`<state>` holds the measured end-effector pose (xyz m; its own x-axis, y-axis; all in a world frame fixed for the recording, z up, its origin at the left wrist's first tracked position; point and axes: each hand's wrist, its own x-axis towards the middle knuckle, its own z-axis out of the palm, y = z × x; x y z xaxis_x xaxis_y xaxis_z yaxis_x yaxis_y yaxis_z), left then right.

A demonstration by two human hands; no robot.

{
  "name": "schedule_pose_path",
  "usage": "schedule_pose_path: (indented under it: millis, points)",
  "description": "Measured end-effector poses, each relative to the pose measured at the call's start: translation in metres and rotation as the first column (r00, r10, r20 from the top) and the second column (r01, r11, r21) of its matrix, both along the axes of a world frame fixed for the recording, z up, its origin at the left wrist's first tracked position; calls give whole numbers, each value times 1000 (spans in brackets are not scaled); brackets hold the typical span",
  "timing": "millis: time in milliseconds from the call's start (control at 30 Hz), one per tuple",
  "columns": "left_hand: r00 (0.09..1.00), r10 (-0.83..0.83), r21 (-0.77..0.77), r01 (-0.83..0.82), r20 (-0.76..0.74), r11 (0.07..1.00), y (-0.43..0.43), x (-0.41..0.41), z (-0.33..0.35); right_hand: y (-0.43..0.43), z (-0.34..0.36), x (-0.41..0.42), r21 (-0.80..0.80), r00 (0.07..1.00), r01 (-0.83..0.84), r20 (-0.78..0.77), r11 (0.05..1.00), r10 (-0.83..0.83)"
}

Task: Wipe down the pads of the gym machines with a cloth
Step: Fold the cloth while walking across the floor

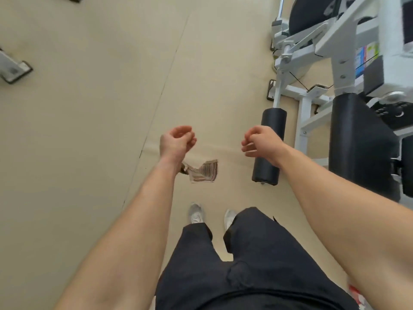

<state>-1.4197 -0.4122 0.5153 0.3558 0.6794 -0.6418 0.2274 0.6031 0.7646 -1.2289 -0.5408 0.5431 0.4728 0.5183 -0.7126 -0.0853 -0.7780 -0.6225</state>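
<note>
The left grip (pixel 176 142) and right grip (pixel 261 143) hover loosely curled, seemingly holding nothing. The black roller pad (pixel 267 171) of the white machine (pixel 304 113) lies just behind the right grip.

The person stands on a beige floor (pixel 89 130) and looks down. The left hand (pixel 177 140) and the right hand (pixel 260 142) are held out in front, apart, each with loosely curled fingers. Below the left wrist, the floor has a torn patch (pixel 205 172). On the right stands a white machine frame (pixel 304 121) with a black roller pad (pixel 267 171) and a bigger black pad (pixel 357 148) beside it.
</note>
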Motion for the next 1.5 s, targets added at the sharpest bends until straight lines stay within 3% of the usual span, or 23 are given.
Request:
schedule_pose_path:
  millis: [100,200,400,667,800,900,1000,1100,1200,1400,1500]
  points:
    - [925,-110,67,144,-363,987,35,-63,-50,0,-56,2,-260,984,-176,-6,950,180]
    - [826,-205,19,252,-525,968,45,-106,-128,33,-143,-23,-292,948,-318,-69,902,312]
    - [705,-386,-171,359,-594,918,55,-123,-348,72,-387,-78,-331,926,-374,-83,866,368]
    - [564,-571,-226,565,-597,793,49,-77,-635,87,-688,-123,-380,904,-407,-33,831,427]
    - [598,-547,-193,553,-585,811,42,-42,-735,84,-787,-132,-408,861,-394,149,823,486]
    - [662,-441,-151,449,-606,881,35,-23,-785,81,-827,-136,-391,870,-258,303,884,388]
    - [704,-344,-108,359,-622,927,27,-21,-804,80,-836,-136,-291,907,-203,305,935,292]
    - [788,-227,-62,235,-572,970,25,-33,-774,80,-801,-139,-262,935,-205,233,943,268]
    - [826,-228,-17,256,-516,966,30,-53,-695,86,-729,-148,-232,919,-277,219,932,328]
    - [938,-188,-210,130,-290,969,75,-92,-491,120,-526,-177,-98,960,-265,72,959,272]
    - [927,-301,-187,262,-225,947,110,-107,-381,141,-415,-184,-74,975,-210,56,975,214]
